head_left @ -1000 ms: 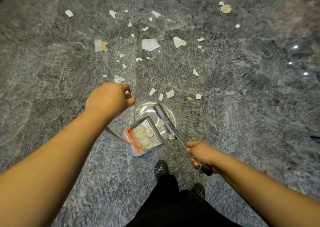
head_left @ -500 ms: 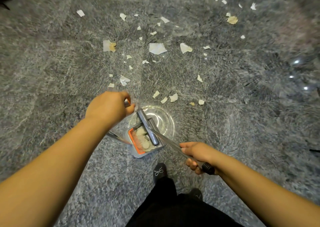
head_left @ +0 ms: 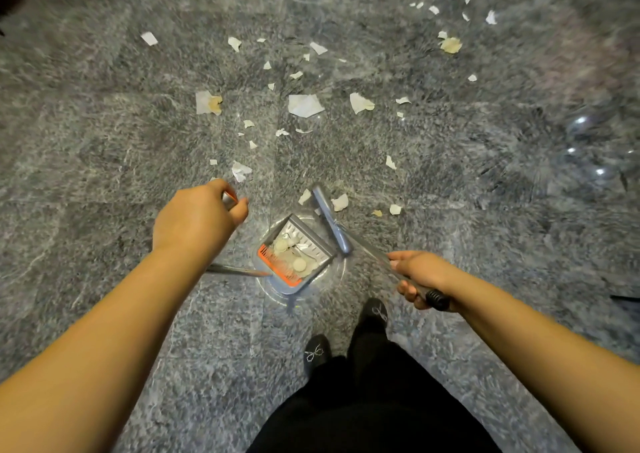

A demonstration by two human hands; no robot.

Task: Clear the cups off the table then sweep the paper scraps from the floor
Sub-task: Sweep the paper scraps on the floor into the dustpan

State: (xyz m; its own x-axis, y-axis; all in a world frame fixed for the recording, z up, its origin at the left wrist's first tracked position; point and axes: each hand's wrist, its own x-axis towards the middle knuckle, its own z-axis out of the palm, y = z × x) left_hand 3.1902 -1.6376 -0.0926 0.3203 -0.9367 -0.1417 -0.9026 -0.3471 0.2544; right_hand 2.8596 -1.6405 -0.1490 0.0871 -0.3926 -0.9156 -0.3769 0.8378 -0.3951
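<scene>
My left hand (head_left: pixel 195 219) grips the top of the dustpan's metal handle. The grey dustpan (head_left: pixel 294 253) with an orange comb edge sits on the floor below it, holding several paper scraps. My right hand (head_left: pixel 417 276) grips the broom handle near its black end. The blue-grey broom head (head_left: pixel 329 220) lies just beyond the pan's right side, next to a few scraps (head_left: pixel 340 202). Many white and yellowish paper scraps (head_left: pixel 304 105) lie scattered over the grey marble floor (head_left: pixel 104 148) farther ahead. No cups or table are in view.
My black shoes (head_left: pixel 317 352) and dark trousers stand just behind the dustpan. Ceiling lights glare off the glossy floor at the right (head_left: pixel 581 120). A dark edge shows at the far right (head_left: pixel 623 298).
The broom head has swung from over the dustpan out to the floor beyond its right side. The view has shifted, so the scraps sit lower in the frame. Both hands keep their holds.
</scene>
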